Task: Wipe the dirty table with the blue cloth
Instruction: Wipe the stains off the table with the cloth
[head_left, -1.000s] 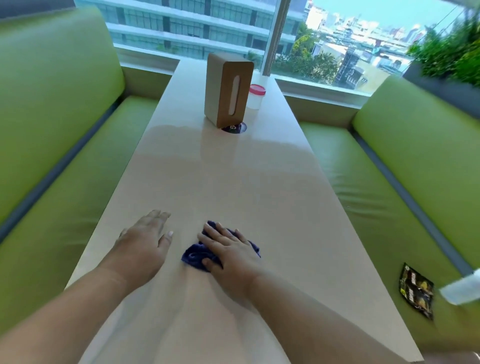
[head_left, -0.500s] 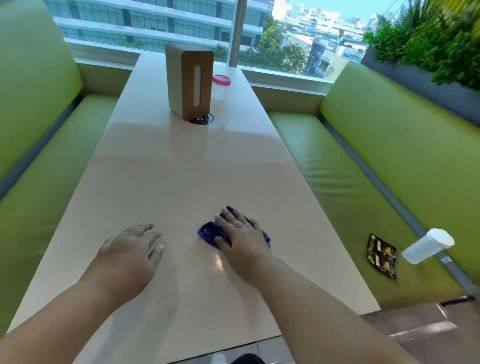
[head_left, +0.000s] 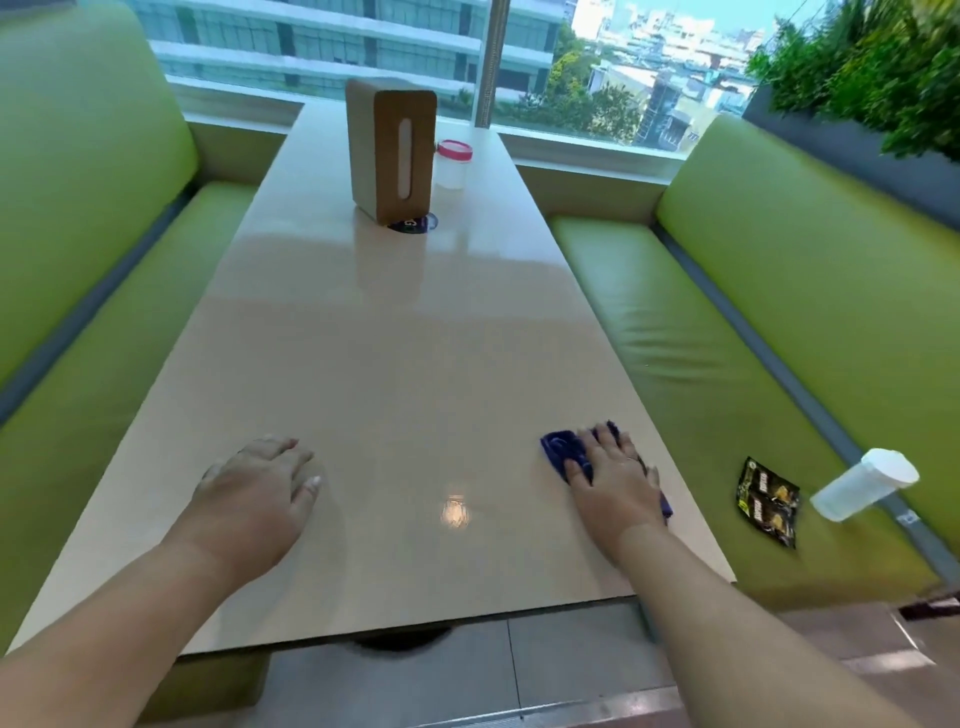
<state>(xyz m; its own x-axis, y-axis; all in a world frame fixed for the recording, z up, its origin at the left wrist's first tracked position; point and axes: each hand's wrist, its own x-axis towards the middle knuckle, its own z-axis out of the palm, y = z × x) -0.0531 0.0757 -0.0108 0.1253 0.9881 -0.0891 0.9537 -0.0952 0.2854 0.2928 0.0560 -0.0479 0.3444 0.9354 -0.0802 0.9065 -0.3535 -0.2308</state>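
Blue cloth lies bunched on the counter close to its right edge, a little up from the near right corner. The right hand presses flat on it, fingers straight and slightly spread. Folds of cloth show ahead of the thumb and along the hand's outer side.

The left hand rests palm down on the bare counter toward the near left, fingers relaxed and a little apart. It grips nothing and sits well apart from the cloth. A broad stretch of glossy top runs from both hands up to the far end, with a lamp reflection between them.

Near the far end a wooden tissue box stands upright, white paper showing in its slot, its base partly over a dark round disc. Just beside it on the right is a small clear jar with a pink lid; what it holds cannot be told.

On the green bench past the right edge lie a dark packet and a tilted white-capped bottle, its contents unclear.
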